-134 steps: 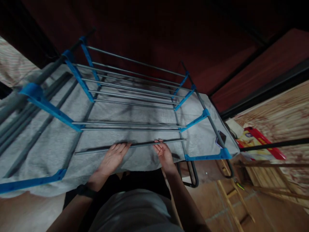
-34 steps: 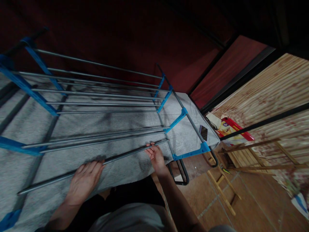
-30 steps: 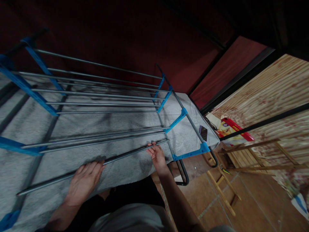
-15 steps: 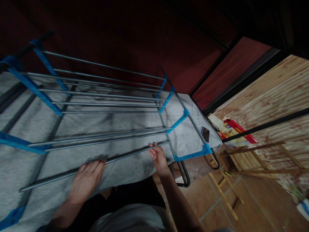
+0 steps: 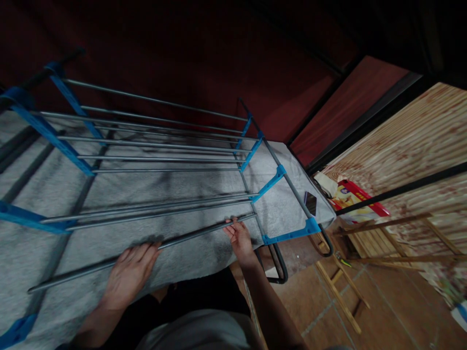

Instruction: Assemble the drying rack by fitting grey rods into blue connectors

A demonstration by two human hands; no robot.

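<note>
1. Left hand (image 5: 129, 274): palm down, gripping loose grey metal tube (image 5: 197, 234).
2. Right hand (image 5: 240, 238): fingers pinching tube near right end.
3. Tube along near edge of grey-cloth-covered tabletop (image 5: 197, 183), before blue-and-grey tubular rack (image 5: 164, 159).
4. Dark rectangular phone (image 5: 310, 203) by right edge.

Slim grey rod (image 5: 193, 235), straight, slanting, ends free

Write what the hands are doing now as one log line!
left hand: over gray rod, grip hidden | right hand: holding same rod nearer its right end | rack: beyond both hands | phone: on gray cloth
</note>
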